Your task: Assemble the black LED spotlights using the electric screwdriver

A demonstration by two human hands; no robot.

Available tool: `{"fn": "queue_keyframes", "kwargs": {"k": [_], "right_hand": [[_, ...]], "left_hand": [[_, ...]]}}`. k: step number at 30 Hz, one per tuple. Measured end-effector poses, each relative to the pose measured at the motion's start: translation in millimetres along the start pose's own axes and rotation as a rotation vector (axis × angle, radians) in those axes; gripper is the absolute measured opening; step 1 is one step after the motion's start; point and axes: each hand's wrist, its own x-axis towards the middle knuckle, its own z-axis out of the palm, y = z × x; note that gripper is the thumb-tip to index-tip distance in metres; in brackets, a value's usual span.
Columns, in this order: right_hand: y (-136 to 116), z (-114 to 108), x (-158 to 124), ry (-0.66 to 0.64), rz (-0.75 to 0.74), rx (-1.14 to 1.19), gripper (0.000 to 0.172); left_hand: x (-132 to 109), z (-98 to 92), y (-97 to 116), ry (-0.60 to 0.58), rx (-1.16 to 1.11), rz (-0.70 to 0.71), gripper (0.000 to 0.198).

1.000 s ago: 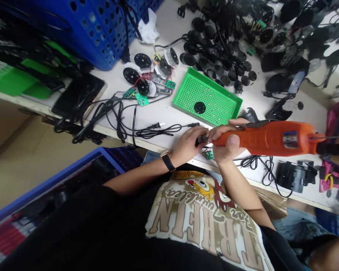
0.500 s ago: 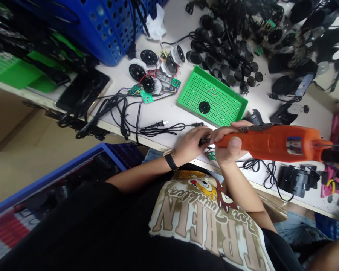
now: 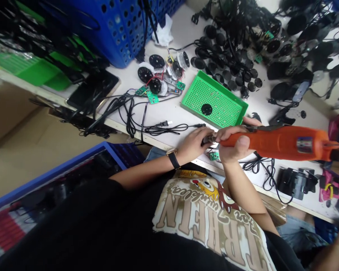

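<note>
My right hand (image 3: pixel 234 145) is wrapped round an orange electric screwdriver (image 3: pixel 277 143), which lies level with its tip pointing left. At that tip my left hand (image 3: pixel 193 145) grips a small dark part (image 3: pixel 207 139), mostly covered by my fingers, so its kind is hard to make out. A small green circuit board (image 3: pixel 214 155) with thin wires hangs just below, between my hands. Beyond them sits a green perforated tray (image 3: pixel 186 98) holding scattered small screws and a black disc (image 3: pixel 206 109) with holes.
Motor assemblies with black discs (image 3: pixel 156 61) and wires lie behind left, near a blue basket (image 3: pixel 110 34). A coiled plug cord (image 3: pixel 166 130) is left of my hands. Black parts and cables (image 3: pixel 228 56) heap at the back. A dark device (image 3: pixel 295 182) stands right; another person's arm (image 3: pixel 333 250) shows lower right.
The view has shifted slightly, so most things appear a little further right. Both hands keep their grips, and the screwdriver stays at the dark part.
</note>
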Motion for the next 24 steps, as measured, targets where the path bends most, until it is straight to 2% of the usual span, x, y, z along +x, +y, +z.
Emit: {"fn": "queue_keyframes", "kwargs": {"k": [12, 18, 24], "right_hand": [[9.9, 0.8, -2.2, -0.061, 0.002, 0.032, 0.018], [16.7, -0.1, -2.9, -0.120, 0.038, 0.011, 0.023], [-13.6, 6.8, 8.9, 0.075, -0.009, 0.065, 0.023]], "left_hand": [[-1.9, -1.0, -1.1, -0.009, 0.030, -0.004, 0.033], [-0.7, -0.1, -1.6, -0.015, 0.013, -0.036, 0.036], [-2.9, -10.5, 3.3, -0.005, -0.016, 0.079, 0.047]]}}
